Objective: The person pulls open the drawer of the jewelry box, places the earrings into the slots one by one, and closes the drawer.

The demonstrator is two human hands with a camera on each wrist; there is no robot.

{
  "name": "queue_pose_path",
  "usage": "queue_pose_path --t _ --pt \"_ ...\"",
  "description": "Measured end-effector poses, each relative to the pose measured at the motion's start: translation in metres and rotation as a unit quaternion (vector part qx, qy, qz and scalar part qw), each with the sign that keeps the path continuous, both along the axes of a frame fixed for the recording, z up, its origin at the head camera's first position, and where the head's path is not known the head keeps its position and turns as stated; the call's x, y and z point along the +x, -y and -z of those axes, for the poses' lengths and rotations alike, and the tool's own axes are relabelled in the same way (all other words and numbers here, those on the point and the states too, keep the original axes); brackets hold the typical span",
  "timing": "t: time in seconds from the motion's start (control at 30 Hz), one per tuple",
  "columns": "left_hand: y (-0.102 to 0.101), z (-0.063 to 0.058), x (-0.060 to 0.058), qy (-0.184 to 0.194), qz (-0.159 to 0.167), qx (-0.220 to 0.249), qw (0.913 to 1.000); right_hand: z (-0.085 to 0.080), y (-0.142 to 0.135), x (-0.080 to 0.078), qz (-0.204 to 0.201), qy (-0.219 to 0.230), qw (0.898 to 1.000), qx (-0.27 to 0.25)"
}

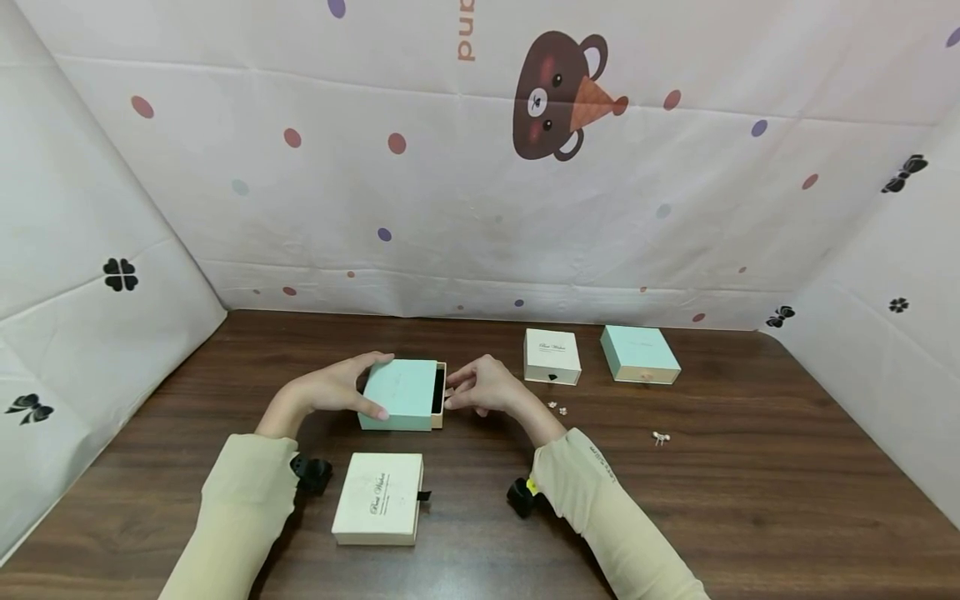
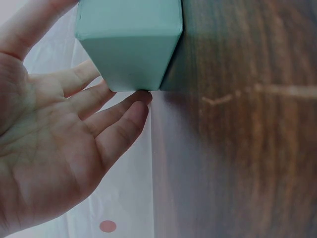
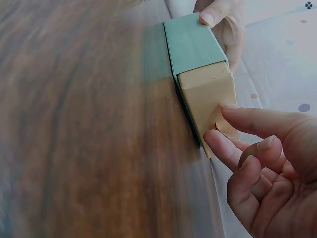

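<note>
A mint-green drawer-style gift box [image 1: 401, 390] lies on the table, its cream inner drawer [image 1: 439, 417] partly out on the right with a dark inside. My left hand [image 1: 337, 387] grips the green sleeve from the left, thumb on the near side and fingers at the far side. At the drawer's front, my right hand [image 1: 483, 387] holds thumb and forefinger at the small pull ribbon [image 3: 224, 131], other fingers curled. The ribbon is mostly hidden by the fingertips. Nearer me lies a cream gift box [image 1: 378, 498] with a black tab.
A small white box [image 1: 552, 357] and another mint-green box [image 1: 640, 354] stand at the back right. Small earrings [image 1: 558, 408] lie right of my right hand, and another small white piece [image 1: 661, 437] lies farther right. A patterned white cloth [image 1: 450, 208] hangs behind the table.
</note>
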State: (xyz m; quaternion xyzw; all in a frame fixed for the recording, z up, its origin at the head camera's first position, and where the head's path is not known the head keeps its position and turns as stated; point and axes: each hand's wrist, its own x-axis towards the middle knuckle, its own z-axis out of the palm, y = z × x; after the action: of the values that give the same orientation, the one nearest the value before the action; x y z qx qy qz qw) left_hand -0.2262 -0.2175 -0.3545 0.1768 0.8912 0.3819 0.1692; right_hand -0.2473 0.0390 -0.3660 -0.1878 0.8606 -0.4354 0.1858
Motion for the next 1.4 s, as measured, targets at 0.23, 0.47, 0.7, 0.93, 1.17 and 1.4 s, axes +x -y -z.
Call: queue_pose_path --t 0.23,0.47,0.7,0.93,1.17,1.4 --pt "0.001 0.001 -0.001 0.002 -0.002 -0.001 1.0 -0.001 0.002 0.0 0.0 0.0 1.0 0.004" --pt "0.0 0.0 0.0 0.003 0.001 0.002 1.0 -0.001 0.005 0.001 -0.001 0.004 1.0 0.004" --pt "0.0 0.0 0.0 0.003 0.002 -0.001 1.0 0.0 0.009 0.0 0.0 -0.001 1.0 0.004" --pt "0.001 0.0 0.0 0.004 0.003 0.001 1.0 0.0 0.012 0.0 -0.003 -0.001 1.0 0.005" --pt "0.0 -0.001 0.0 0.004 0.001 0.0 1.0 -0.001 0.013 0.0 -0.008 -0.004 1.0 0.005" --pt "0.0 -0.001 0.0 0.006 0.003 0.0 1.0 -0.001 0.014 0.0 -0.014 -0.003 1.0 0.004"
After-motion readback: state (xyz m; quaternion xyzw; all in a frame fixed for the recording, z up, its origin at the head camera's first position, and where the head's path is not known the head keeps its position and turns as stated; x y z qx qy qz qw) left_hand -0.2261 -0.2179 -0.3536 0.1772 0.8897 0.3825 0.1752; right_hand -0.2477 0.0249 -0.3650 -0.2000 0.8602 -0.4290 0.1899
